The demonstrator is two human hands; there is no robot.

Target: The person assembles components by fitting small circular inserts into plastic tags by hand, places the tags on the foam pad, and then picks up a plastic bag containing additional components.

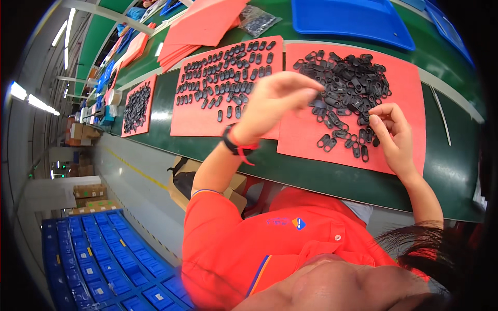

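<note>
A heap of small black oblong plastic parts with ring-shaped openings [355, 78] lies on the right pink foam sheet [404, 150]. Over the heap's left side reaches my left hand [277, 101], a dark cord and red band at its wrist. Its thumb and forefinger are pinched around a small dark part, smeared by motion. At the heap's right edge is my right hand [395, 136], its thumb and forefinger pressed together; what sits between them is too small to make out. Similar parts [223, 75] stand in rough rows on the middle pink sheet [194, 122].
Green tabletop [311, 168] runs under the sheets. Farther left, another pink sheet bears many black parts [137, 109]. Behind are stacked pink sheets [199, 26], a clear bag of dark parts [258, 20] and a blue tray [353, 23]. Blue bins [111, 259] stand on the floor at left.
</note>
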